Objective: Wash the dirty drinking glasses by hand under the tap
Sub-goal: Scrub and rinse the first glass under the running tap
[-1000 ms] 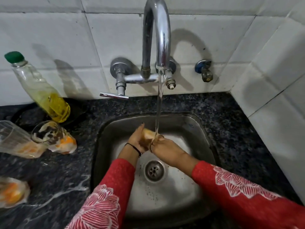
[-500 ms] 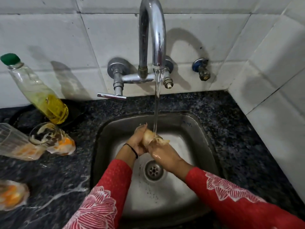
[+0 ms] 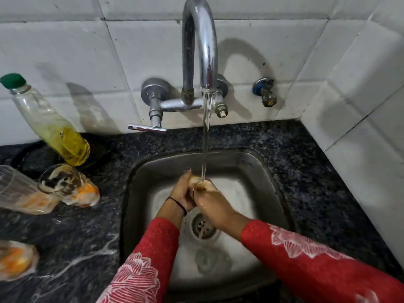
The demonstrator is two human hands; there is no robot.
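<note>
white tiles behind; over the sink i see my left hand and right hand wrapped round what looks like a glass under the tap. wet, slippery, fragile: grip the body, not the rim.

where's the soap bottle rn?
Head view, far left: the clear plastic bottle with green cap and yellow liquid stands on the black granite counter against the white tiled wall, behind the dirty glasses, left of the steel sink.
</note>
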